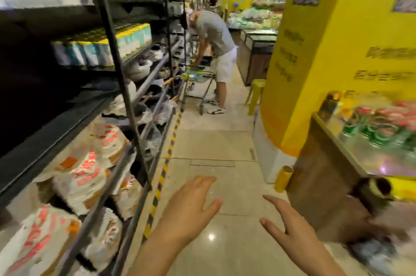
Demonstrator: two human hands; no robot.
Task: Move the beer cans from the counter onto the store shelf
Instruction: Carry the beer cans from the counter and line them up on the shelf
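Beer cans [380,131], green and red and blurred, stand packed together on the counter [326,140] at the right, beside the yellow pillar [315,61]. Both of the person's hands are out over the aisle floor, holding nothing: the left hand [191,208] with fingers spread, the right hand [292,228] likewise wide. Dark store shelf [108,55] racks run along the left. Farther down, a shopper [216,50] bends over a trolley [200,82].
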